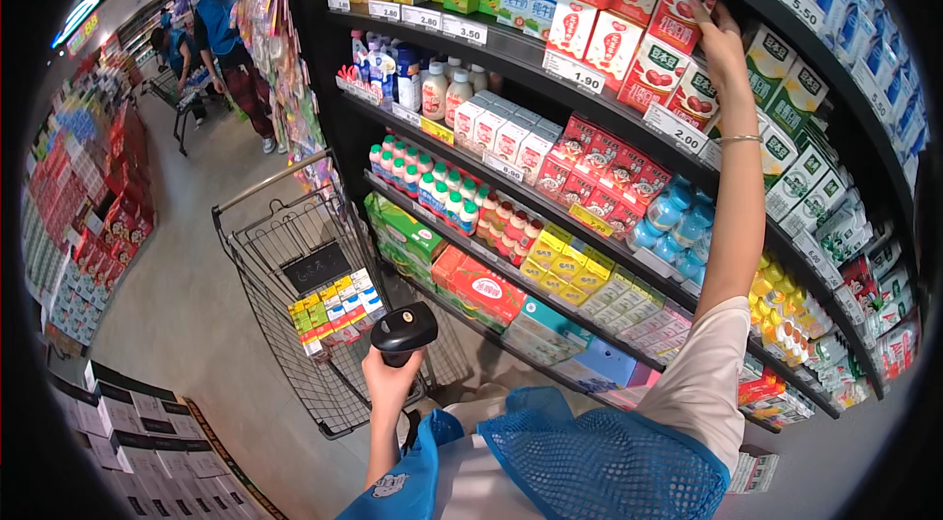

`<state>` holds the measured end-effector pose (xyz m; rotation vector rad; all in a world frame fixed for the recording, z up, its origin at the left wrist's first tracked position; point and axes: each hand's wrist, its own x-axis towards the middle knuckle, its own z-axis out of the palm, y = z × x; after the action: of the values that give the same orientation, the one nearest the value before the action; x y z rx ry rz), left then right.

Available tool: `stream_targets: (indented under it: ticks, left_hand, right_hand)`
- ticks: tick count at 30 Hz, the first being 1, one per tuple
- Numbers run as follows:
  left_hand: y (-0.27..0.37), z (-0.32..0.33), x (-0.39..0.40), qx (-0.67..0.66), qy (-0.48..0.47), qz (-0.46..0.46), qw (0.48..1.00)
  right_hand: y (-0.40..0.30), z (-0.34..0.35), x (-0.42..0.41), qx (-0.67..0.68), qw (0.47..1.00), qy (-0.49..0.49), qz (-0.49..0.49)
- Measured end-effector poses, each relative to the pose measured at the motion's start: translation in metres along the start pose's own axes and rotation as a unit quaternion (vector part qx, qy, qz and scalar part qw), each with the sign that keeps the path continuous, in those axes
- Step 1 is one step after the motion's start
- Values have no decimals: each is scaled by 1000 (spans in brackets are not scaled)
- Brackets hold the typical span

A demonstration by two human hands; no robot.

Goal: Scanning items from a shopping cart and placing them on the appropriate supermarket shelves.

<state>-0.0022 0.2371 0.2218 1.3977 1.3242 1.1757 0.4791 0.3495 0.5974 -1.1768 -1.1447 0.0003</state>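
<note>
My left hand (392,376) is closed around the handle of a black handheld barcode scanner (404,328), held low in front of me beside the cart. My right arm reaches up to the upper shelf, where my right hand (718,37) touches the top of a red and white drink carton (682,10) stacked on similar cartons (654,73). Its fingertips are partly behind the carton, so whether it grips is unclear. Green and white cartons (771,63) stand just right of the hand. Price tags (674,128) line the shelf edge below.
A wire shopping cart (250,255) holding small drink boxes (339,310) stands at the left. Shelves of bottles (449,196) and cartons run along the right. Stacked boxes (147,439) sit at lower left. Two people (221,26) in blue vests are farther up the aisle.
</note>
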Motion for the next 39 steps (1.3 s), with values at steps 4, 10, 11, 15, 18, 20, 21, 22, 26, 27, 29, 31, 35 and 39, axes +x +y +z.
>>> stream_targets:
  ticks: [4, 10, 11, 15, 18, 20, 21, 22, 26, 27, 29, 31, 35, 39]
  left_hand:
    - [-8, -8, 3, -2, 13, -20, 1000]
    - [-4, -16, 15, 15, -5, -35, 999]
    - [-2, -16, 18, 19, -9, -35, 999]
    - [12, -17, 27, 47, -8, -12, 999]
    - [16, -15, 36, 32, -28, -2, 999]
    - [16, -15, 41, 22, -34, -4, 999]
    - [15, -15, 43, 13, -34, -7, 999]
    - [13, -15, 45, 9, -35, -8, 999]
    - [2, -25, 52, 17, -43, -12, 999]
    - [-7, -29, 54, 13, -32, -18, 999]
    - [-38, -45, 52, 129, -18, 21, 991]
    - [-56, -66, 47, 153, -30, -32, 987]
    - [-108, -116, 31, 107, -60, -240, 963]
    - [-178, -162, 0, 123, -35, -253, 959]
  right_hand:
    - [8, 0, 3, -22, 1000, 13, -12]
    - [12, -5, 3, -14, 999, 18, -27]
    - [12, -5, 3, -4, 999, 16, -29]
    - [5, 0, -7, 19, 999, -9, -32]
    - [-1, 6, -10, -5, 1000, 14, -14]
    - [-4, 6, -12, -4, 1000, 16, -19]
    - [-5, 7, -13, 2, 1000, 16, -24]
    - [-6, 5, -14, -4, 1000, 14, -21]
    - [10, 4, -3, -60, 994, 7, -95]
    - [20, -4, 3, -52, 995, 21, -86]
    - [25, -3, 6, -154, 979, 26, -131]
    - [37, -10, 13, -227, 962, 27, -152]
    - [-8, 12, -23, -298, 950, 94, 24]
    - [39, -44, 15, -255, 963, 15, -83]
